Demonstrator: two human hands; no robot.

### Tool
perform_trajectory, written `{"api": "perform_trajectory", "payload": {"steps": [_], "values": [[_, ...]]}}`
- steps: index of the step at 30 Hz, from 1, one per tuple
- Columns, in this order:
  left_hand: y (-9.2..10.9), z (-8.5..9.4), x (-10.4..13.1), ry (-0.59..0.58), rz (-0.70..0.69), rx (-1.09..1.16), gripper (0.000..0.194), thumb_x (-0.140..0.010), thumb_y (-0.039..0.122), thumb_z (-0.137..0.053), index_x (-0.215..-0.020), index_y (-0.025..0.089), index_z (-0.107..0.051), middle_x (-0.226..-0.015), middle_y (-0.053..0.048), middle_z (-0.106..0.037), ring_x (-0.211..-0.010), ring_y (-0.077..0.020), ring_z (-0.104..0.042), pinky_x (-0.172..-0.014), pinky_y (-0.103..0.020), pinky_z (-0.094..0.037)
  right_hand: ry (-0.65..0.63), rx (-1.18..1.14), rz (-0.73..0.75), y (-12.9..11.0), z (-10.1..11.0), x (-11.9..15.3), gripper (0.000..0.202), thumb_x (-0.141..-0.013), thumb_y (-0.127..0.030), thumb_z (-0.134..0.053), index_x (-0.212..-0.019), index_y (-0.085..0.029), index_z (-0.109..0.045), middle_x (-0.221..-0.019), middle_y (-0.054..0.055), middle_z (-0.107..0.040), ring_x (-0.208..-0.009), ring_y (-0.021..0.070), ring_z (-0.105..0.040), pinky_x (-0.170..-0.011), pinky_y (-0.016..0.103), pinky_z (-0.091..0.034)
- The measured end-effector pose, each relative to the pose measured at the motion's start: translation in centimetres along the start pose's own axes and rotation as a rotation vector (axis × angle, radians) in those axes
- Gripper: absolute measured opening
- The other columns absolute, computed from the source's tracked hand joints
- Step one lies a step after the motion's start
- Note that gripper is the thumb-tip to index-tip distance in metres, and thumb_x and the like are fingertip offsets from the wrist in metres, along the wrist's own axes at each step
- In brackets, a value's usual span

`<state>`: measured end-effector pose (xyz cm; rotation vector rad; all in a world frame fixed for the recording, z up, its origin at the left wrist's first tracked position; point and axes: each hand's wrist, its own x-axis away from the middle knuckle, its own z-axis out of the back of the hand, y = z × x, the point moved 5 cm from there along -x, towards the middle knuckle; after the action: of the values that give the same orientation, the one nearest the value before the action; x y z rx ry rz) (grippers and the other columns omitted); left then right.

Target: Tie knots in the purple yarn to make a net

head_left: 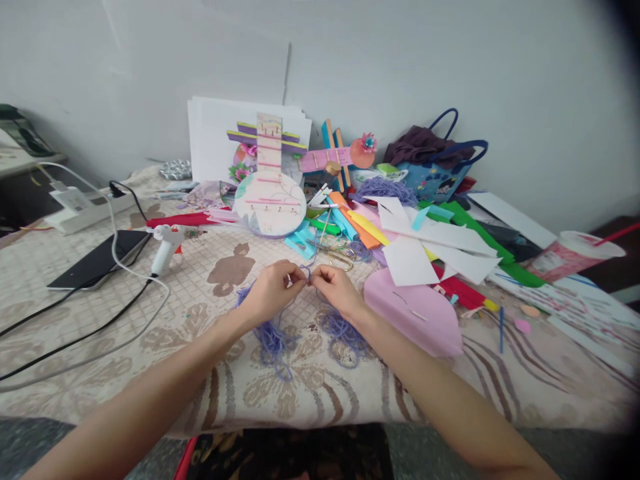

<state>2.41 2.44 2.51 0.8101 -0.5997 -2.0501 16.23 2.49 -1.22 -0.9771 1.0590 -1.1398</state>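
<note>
My left hand point(277, 288) and my right hand point(334, 287) meet near the middle of the table, fingertips almost touching. Each pinches the purple yarn, which makes a small loop between them. One tangled bundle of the purple yarn point(274, 343) lies below my left hand, and another bundle point(345, 333) lies below my right wrist. A strand runs up from the fingertips toward the craft pile. To the right of my right hand rests a pink sheet point(415, 313) with rounded edges.
Behind the hands stand a round decorated board point(270, 203) and a heap of colored strips and white paper point(410, 263). A white glue gun point(167, 250), cables and a black tablet-like object point(100, 260) lie left. A cup point(575, 257) stands right.
</note>
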Motion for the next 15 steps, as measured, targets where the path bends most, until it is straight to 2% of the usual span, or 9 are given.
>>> {"api": "perform_trajectory", "payload": {"steps": [5,9,12,15], "values": [[1.1,-1.0,0.6,-0.01,-0.166,-0.209,0.015,-0.082,0.017,-0.047,-0.079,0.016,-0.062,-0.081,-0.003,-0.057,-0.064,-0.0102,-0.051,-0.06,-0.022,-0.039,-0.013,-0.371,-0.206,1.1,-0.7,0.2,0.017,-0.067,-0.029,-0.059,-0.06,-0.018,-0.049,-0.04,-0.009,-0.031,-0.035,0.0054,-0.025,-0.037,0.021,-0.013],[1.1,-2.1,1.0,-0.067,-0.233,-0.339,0.02,-0.086,0.021,-0.043,-0.083,0.017,-0.062,-0.086,-0.005,-0.057,-0.075,-0.0138,-0.056,-0.064,-0.024,-0.042,-0.034,-0.492,-0.283,1.2,-1.2,0.5,0.024,-0.065,-0.033,-0.065,-0.059,-0.018,-0.047,-0.041,-0.009,-0.032,-0.035,0.0039,-0.025,-0.037,0.02,-0.012],[1.2,-2.4,1.0,-0.11,-0.244,-0.335,0.019,-0.085,0.021,-0.043,-0.084,0.018,-0.062,-0.087,-0.005,-0.058,-0.075,-0.0145,-0.056,-0.065,-0.025,-0.043,-0.05,-0.542,-0.298,1.1,-1.4,0.7,0.027,-0.065,-0.033,-0.066,-0.059,-0.017,-0.045,-0.043,-0.009,-0.032,-0.036,0.0032,-0.024,-0.037,0.02,-0.011],[1.2,-1.0,0.6,-0.133,-0.227,-0.198,0.018,-0.084,0.024,-0.046,-0.091,0.019,-0.062,-0.089,-0.004,-0.06,-0.078,-0.0145,-0.057,-0.07,-0.026,-0.045,-0.041,-0.565,-0.28,1.1,-1.2,0.5,0.026,-0.065,-0.032,-0.065,-0.06,-0.017,-0.045,-0.045,-0.009,-0.033,-0.036,0.0028,-0.025,-0.037,0.02,-0.012]]}}
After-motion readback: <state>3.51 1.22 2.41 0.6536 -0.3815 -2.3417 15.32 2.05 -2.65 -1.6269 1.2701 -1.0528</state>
